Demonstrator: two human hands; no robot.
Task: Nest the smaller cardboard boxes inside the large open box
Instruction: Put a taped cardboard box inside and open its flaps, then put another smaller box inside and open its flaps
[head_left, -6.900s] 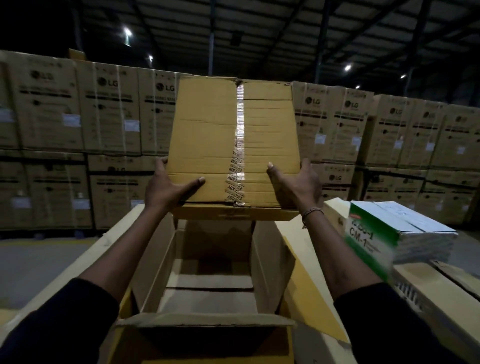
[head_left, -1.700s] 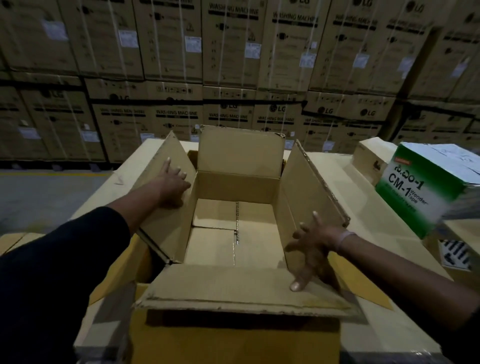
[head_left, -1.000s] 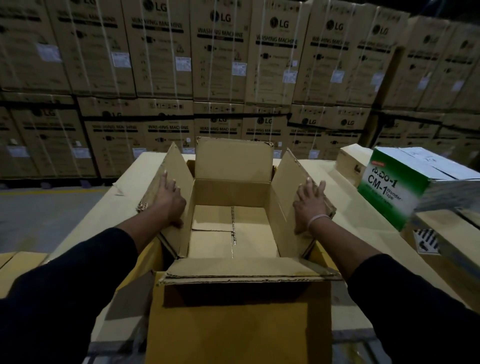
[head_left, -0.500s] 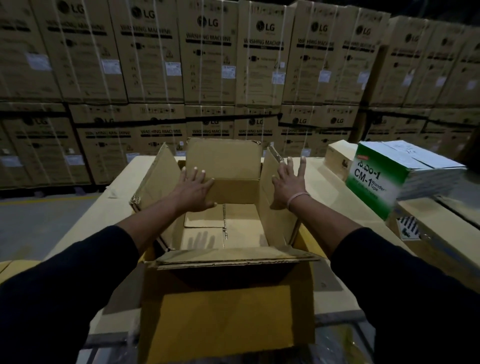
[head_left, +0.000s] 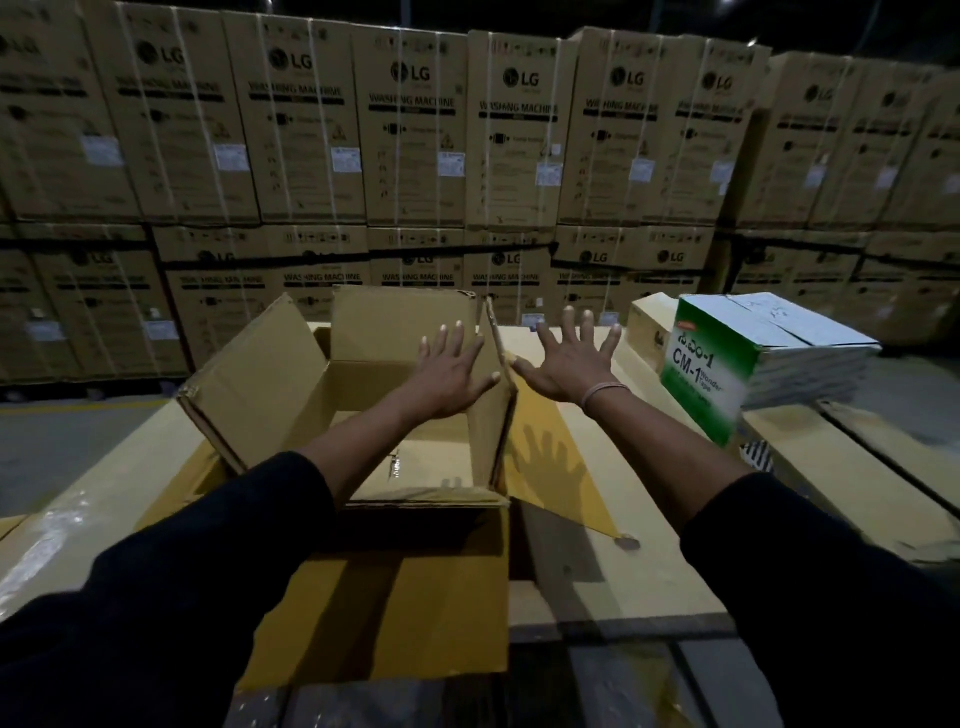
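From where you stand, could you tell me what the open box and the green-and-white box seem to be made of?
Open box: plain brown corrugated cardboard, matte; creased flaps, frayed corners. Green-and-white box: apparently printed cardboard, smoother finish, with lettering and a folded top.

Matt brown cardboard box (head_left: 270, 374)

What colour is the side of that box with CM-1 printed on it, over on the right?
Green with white lettering, on the CM-1 box; its top is white. The head view shows it.
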